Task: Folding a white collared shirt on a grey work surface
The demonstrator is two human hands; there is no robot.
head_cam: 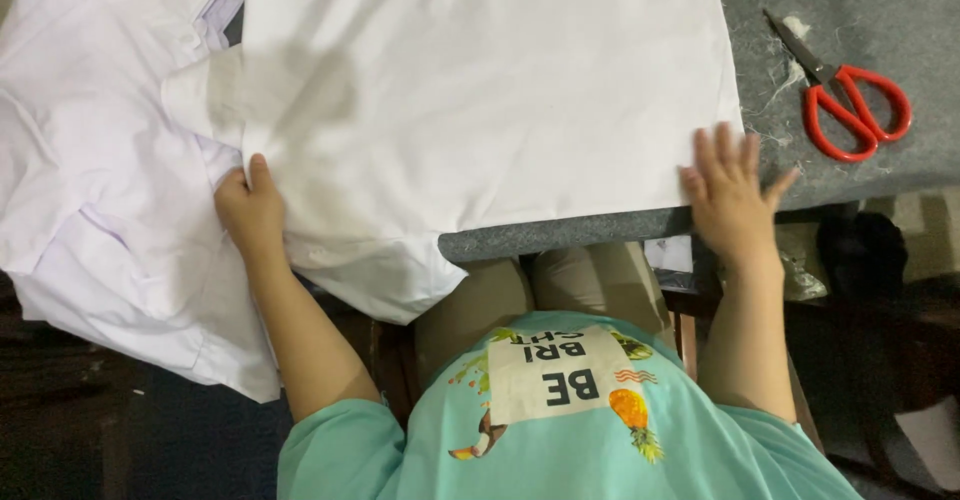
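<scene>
A white garment (480,90) lies spread flat on a grey felt-covered table (560,232). My left hand (250,210) grips the garment's lower left part, with the thumb on top and the fingers tucked under the cloth. My right hand (732,195) lies flat with its fingers spread on the garment's lower right corner at the table's front edge. Part of the white cloth hangs over the table's edge between my hands.
A heap of pale lilac-white garments (90,160) lies at the left, drooping off the table. Red-handled scissors (845,100) rest on the felt at the right among loose threads. Dark floor and clutter lie below the table at the right.
</scene>
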